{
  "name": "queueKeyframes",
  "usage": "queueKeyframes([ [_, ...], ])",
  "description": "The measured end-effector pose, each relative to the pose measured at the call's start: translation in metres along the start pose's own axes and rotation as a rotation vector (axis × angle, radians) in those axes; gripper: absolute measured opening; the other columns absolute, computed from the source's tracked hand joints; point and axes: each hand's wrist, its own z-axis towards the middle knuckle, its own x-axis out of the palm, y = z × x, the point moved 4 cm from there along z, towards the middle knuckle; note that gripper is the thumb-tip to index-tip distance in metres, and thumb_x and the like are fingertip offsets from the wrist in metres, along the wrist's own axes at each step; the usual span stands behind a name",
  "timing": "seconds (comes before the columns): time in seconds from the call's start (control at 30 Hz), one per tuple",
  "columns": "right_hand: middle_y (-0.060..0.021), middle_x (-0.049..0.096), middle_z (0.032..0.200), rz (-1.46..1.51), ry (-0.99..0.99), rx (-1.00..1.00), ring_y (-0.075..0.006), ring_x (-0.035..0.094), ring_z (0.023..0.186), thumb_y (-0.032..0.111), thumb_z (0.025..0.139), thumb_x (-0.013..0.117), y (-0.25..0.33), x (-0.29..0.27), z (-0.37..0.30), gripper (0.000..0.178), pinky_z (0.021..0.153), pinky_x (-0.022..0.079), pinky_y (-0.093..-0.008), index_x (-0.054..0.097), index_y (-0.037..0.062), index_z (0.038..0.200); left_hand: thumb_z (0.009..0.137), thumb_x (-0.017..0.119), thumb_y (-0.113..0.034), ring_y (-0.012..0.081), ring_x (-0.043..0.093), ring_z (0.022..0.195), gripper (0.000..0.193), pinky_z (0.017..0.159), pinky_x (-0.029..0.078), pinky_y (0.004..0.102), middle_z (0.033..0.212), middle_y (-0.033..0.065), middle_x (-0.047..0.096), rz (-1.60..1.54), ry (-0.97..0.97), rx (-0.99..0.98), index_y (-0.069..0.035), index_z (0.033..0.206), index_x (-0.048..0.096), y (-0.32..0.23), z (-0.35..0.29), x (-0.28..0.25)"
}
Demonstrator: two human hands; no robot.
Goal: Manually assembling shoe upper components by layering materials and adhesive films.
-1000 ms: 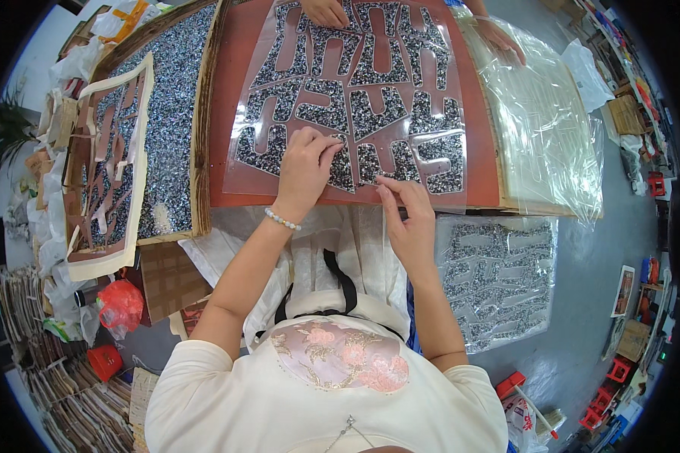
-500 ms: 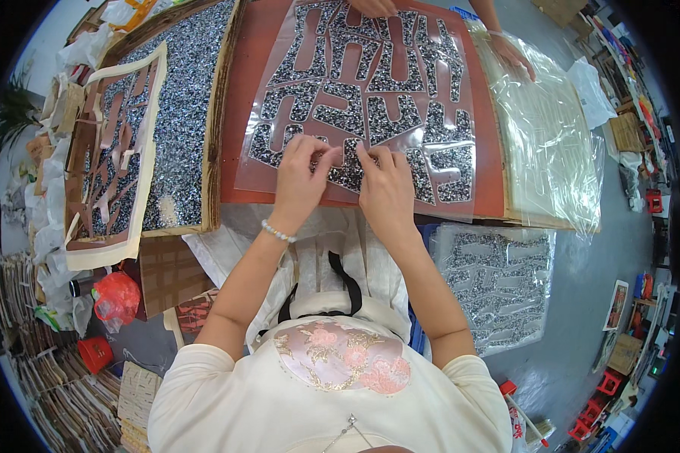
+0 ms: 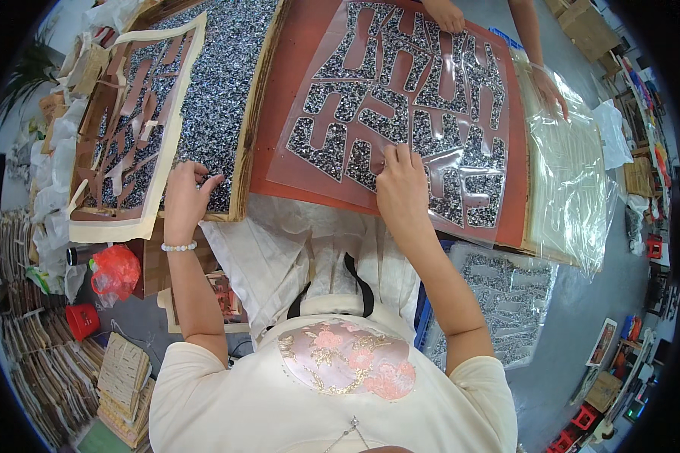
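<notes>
My left hand [image 3: 188, 198] is over the near end of a wooden tray [image 3: 243, 181] of dark glittering chips [image 3: 219, 98]. Its thumb stands apart from the curled fingers, with nothing visible between them. Beside it is the cream-edged stencil frame [image 3: 171, 132] with brown cut-out strips. My right hand [image 3: 402, 181] rests on a clear plastic sheet [image 3: 291, 162], its fingers pressed together and pointing down. Whatever they may hold is hidden. Angular shapes filled with the same chips [image 3: 329, 102] cover the sheet, which lies on a red-brown board [image 3: 279, 98].
Another person's hands are at the far side, one hand [image 3: 446, 15] on the sheet's far edge, the other hand [image 3: 553, 94] on a stack of clear films [image 3: 570, 174]. A wrapped glittery sheet [image 3: 506, 302] lies lower right. A red bag [image 3: 115, 273] hangs near the tray's corner.
My left hand has left the plastic sheet and moved left to the chip tray. My right hand stays at the sheet, slightly right. The view has turned, shifting the table rightward.
</notes>
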Motion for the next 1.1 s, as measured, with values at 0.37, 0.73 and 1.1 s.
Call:
queueKeyframes([
  [0.37,-0.0115,0.054,0.123,0.442,-0.228,0.174,-0.0302,0.049,0.115,-0.009,0.071,0.051,-0.006,-0.007,-0.058,0.044,0.096,0.040,-0.0378,0.061,-0.0016,0.114,0.082,0.066,-0.011,0.0258,0.057,0.073,0.012,0.069,0.046,0.0365,0.079,0.0119,0.059,-0.130,-0.022,-0.154,0.000,0.082,0.063,-0.003,-0.013,-0.013],
  [0.73,-0.0126,0.057,0.118,0.436,-0.256,0.198,-0.0303,0.047,0.119,-0.004,0.072,0.055,-0.045,0.000,-0.061,0.025,0.101,0.037,-0.0425,0.066,-0.0045,0.095,0.085,0.066,-0.010,0.0159,0.057,0.070,0.012,0.063,0.047,0.0287,0.082,0.0072,0.058,-0.531,-0.115,0.058,0.001,0.086,0.062,-0.161,0.016,-0.003],
  [1.1,-0.0079,0.053,0.079,0.675,-0.528,0.341,-0.0254,0.052,0.078,0.006,0.076,0.067,-0.087,0.003,-0.091,0.011,0.071,0.043,-0.0364,0.059,0.0054,0.084,0.083,0.067,-0.010,0.0188,0.058,0.069,0.012,0.063,0.047,0.0302,0.080,0.0087,0.059,-0.713,0.169,0.358,0.000,0.086,0.063,-0.321,0.059,0.086],
])
